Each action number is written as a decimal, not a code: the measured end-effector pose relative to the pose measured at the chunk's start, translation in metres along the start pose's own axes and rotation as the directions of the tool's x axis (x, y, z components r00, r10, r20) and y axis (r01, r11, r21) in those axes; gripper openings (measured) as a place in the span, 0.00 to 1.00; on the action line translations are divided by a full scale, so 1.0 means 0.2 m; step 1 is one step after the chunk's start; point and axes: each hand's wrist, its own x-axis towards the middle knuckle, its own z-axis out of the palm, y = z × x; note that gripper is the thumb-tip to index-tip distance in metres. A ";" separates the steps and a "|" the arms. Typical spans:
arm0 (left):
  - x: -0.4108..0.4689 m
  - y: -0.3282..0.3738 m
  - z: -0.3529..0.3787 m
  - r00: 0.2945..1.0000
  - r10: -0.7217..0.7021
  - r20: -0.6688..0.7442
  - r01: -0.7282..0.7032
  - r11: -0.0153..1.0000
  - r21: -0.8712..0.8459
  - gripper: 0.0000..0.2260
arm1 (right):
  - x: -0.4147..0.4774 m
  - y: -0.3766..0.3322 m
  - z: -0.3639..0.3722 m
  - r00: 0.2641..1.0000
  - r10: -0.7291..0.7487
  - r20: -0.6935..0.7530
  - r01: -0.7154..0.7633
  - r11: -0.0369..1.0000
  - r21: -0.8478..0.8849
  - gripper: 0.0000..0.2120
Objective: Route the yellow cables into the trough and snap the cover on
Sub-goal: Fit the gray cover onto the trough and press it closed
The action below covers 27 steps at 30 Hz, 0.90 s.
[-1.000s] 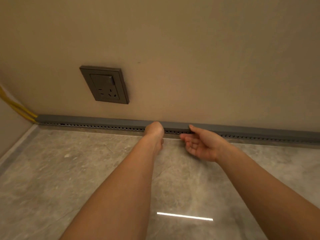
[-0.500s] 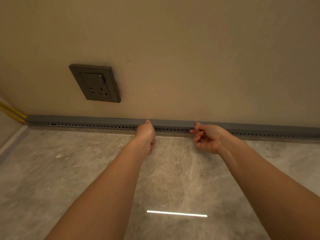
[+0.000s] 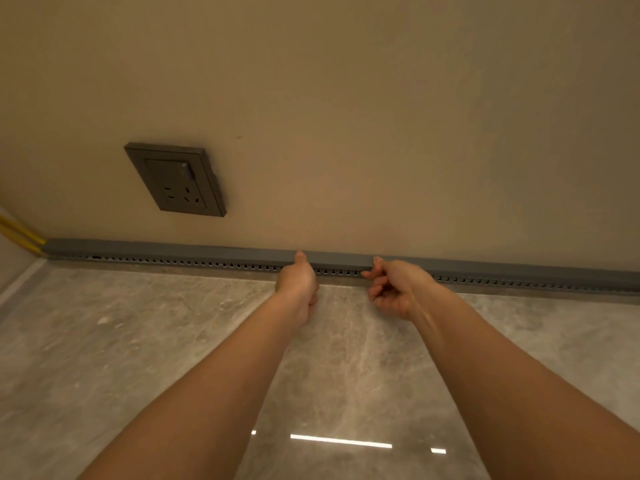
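A long grey trough point(image 3: 194, 263) with a slotted front runs along the foot of the wall, and its grey cover point(image 3: 173, 247) sits on top. Two yellow cables point(image 3: 20, 234) enter its left end from the corner; the rest of them is hidden inside. My left hand point(image 3: 298, 284) has its thumb on top of the cover with its fingers curled below, mostly hidden. A short way to the right, my right hand point(image 3: 393, 287) pinches the cover, thumb on top and index fingertip against the slotted front.
A dark grey wall socket point(image 3: 176, 180) is mounted above the trough, left of my hands. The beige wall point(image 3: 381, 133) rises behind. Glossy grey marble floor point(image 3: 138, 341) lies under my arms, with a ceiling light's reflection near the bottom.
My hands have slid apart along the cover. The right hand's fingers, spread a second ago, have curled into a pinch. The left hand moved slightly left.
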 end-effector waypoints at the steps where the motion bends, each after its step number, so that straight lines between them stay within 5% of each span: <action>1: -0.01 0.00 0.04 1.000 -0.002 0.014 0.002 1.000 0.002 0.19 | 0.00 0.00 0.00 1.000 0.004 0.005 -0.004 1.000 0.011 0.14; 10: -0.02 0.01 0.24 0.998 -0.060 -0.004 0.060 0.997 -0.038 0.24 | -0.01 0.01 -0.03 0.998 0.005 0.060 -0.006 1.000 0.023 0.11; 20: -0.04 0.03 0.22 0.999 -0.035 0.035 0.034 0.999 0.014 0.12 | -0.04 0.03 -0.06 0.992 0.004 0.124 -0.012 0.998 0.066 0.06; 27: -0.04 0.04 0.23 0.996 -0.083 0.021 0.084 0.994 -0.064 0.14 | -0.05 -0.03 -0.25 0.993 -0.001 0.119 0.002 1.000 -0.004 0.08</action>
